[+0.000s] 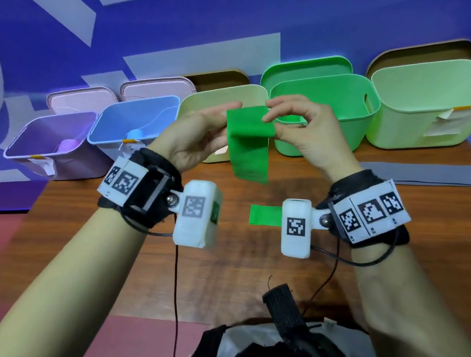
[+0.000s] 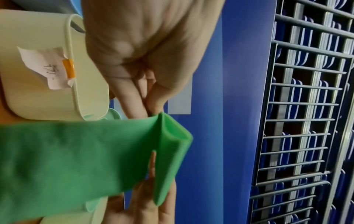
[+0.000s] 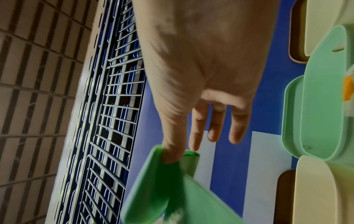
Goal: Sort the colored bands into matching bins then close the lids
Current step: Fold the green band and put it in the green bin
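Note:
I hold a green band in the air with both hands, in front of the cream bin and the open green bin. It is folded over at the top and one end hangs down. My left hand pinches its left edge, and the left wrist view shows thumb and finger closed on the fold. My right hand pinches the right edge, with the thumb tucked into the fold. A second green strip lies on the table, partly hidden behind the wrist cameras.
Open bins stand in a row along the far edge of the wooden table: purple, blue, cream, green, pale green. Lids lean behind them. A grey band lies flat at the right.

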`<state>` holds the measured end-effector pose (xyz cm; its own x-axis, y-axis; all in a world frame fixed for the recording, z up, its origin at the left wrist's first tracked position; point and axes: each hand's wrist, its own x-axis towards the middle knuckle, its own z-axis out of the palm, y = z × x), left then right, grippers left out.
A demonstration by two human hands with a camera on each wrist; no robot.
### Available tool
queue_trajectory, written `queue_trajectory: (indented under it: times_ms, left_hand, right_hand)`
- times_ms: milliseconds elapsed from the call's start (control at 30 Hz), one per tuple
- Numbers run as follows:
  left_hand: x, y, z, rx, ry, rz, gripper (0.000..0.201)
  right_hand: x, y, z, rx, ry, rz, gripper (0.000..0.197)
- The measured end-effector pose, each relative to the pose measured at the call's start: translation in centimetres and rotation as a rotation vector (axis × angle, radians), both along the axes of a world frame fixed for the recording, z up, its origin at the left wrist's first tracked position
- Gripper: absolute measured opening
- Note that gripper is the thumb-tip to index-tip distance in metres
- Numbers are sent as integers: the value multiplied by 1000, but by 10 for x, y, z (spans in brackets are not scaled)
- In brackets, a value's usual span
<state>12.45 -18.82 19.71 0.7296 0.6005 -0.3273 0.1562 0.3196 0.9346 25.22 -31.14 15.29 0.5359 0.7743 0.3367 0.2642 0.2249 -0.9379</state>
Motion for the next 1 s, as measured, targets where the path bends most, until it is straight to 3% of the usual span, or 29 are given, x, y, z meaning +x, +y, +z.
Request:
queue_trajectory:
  times_ms: [133,267,367,500,633,733,867,1000]
  left_hand:
    - [-3,-2,8,-42,-35,26,25]
    - [-3,1,5,167,-22,72,17]
    - [-5,2,2,347,-17,70,20]
    - [-3,-5,4,532,-83,36,22]
    - [3,-4,6,646,-135,129,22]
    - [9,-3,2,643,-115,238,21]
    - [17,-1,-6,569,-86,347,23]
    - [18,0,-13,353,-31,258,15]
  right_hand:
    - [-1,-2,0,-73,-60,77,31]
    - [-4,0,1,-38,-71,58,32]
    - [-9,7,1,43,72,63,21]
    - [-17,15,-4,-1,205,187,24]
    - [-20,17,-7,-48,265,166,18]
    - [-22,17,-7,-117,272,116,9]
    - [-21,16,-8,-225,241,41,12]
    - [-16,16,-12,-234,238,-45,10]
